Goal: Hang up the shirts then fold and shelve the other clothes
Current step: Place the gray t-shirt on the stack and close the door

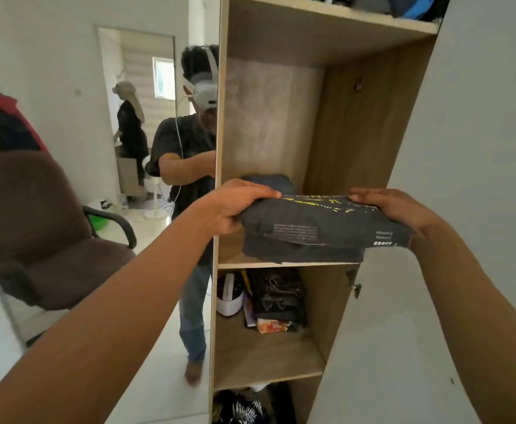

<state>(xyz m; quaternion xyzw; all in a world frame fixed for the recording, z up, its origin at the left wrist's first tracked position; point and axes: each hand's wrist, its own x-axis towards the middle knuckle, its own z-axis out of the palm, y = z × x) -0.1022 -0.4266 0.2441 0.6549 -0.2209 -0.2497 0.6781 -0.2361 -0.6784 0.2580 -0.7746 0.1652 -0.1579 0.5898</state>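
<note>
A folded dark grey shirt [321, 231] with yellow and white print is held flat between both hands, at the front of the wardrobe's middle shelf [250, 260]. My left hand [235, 206] grips its left edge, thumb underneath. At the shirt's right edge my right hand [388, 206] holds on, fingers over the top. Behind it on the same shelf lies another folded dark garment [269, 182], partly hidden by the shirt.
The shelf below holds a white object [229, 296] and a pile of dark clothes [278, 301]. More clothes fill the top shelf [403, 6] and the bottom one [241, 407]. The open white door [464, 148] stands at right. A mirror [164, 148] and brown chair [45, 228] are at left.
</note>
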